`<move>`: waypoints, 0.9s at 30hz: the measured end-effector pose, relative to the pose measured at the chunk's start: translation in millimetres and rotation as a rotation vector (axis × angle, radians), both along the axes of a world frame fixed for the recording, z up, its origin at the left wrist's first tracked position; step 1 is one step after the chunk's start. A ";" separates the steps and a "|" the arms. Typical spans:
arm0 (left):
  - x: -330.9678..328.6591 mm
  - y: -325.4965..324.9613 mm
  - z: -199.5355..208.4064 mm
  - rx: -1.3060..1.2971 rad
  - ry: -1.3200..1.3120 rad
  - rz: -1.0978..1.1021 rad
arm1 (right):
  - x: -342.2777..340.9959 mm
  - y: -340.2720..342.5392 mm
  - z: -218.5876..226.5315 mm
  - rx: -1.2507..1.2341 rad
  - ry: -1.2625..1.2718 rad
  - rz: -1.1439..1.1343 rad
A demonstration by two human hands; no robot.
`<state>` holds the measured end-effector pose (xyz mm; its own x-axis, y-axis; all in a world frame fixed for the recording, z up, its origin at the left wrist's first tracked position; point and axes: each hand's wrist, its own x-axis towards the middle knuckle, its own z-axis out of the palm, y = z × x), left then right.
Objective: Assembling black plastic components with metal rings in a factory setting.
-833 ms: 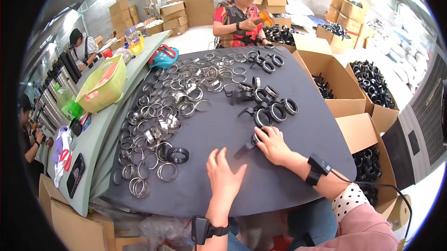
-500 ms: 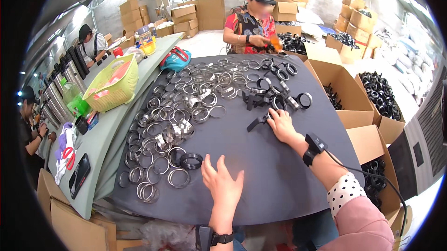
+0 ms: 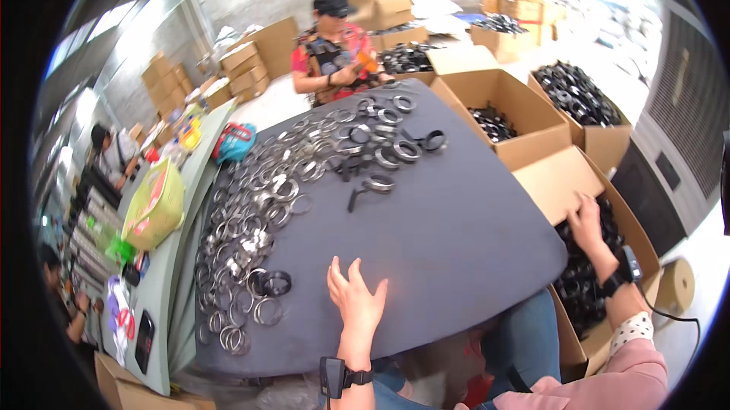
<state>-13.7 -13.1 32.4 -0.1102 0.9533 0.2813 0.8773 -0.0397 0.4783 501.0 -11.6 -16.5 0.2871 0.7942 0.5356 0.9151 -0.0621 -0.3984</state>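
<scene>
My left hand [image 3: 356, 300] hovers palm inward above the near part of the grey-covered table, fingers spread, holding nothing. Off the table's right edge, my right hand [image 3: 587, 227] is over an open carton [image 3: 642, 231] of black ring-shaped parts [image 3: 582, 288], beside its raised flap. Its fingers look apart, with nothing visible in them. A metal ring with a black tab [image 3: 374, 184] lies alone near the table's middle. Beyond it are several more black-tabbed rings [image 3: 391, 153]. Loose silver metal rings [image 3: 262, 220] crowd the left half, with a dark ring stack [image 3: 275, 282] near my left hand.
More cartons with black parts [image 3: 494, 122] line the right side, near a dark grilled machine [image 3: 684, 106]. A co-worker [image 3: 334, 60] holds something orange across the table. On the left, a side table carries a yellow-green basket [image 3: 154, 208] and a phone [image 3: 145, 340].
My right hand has left the black-tabbed ring on the table and swung right to the near carton. The view has turned right. My left hand stays spread above the table.
</scene>
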 end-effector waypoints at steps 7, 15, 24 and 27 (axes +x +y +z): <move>29.2 6.4 -47.9 0.122 0.173 -0.055 | 156.1 -186.1 -109.0 -0.494 0.376 -0.682; 221.6 -37.8 -7.6 -0.014 -0.001 -0.657 | 178.3 -213.6 -189.7 -0.737 0.929 -0.773; 449.4 -67.9 -89.8 -0.682 -0.541 -0.900 | 219.3 -172.9 -233.6 -0.762 0.994 -0.924; 485.7 -37.8 -184.6 -0.887 -0.296 -0.622 | 238.6 -173.8 -244.9 -0.652 1.170 -0.640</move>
<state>472.0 -50.9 -152.2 0.5049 0.7155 -0.4828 0.6705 0.0271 0.7414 739.6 -185.4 -261.4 0.6786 0.3730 -0.6327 -0.1485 -0.7740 -0.6155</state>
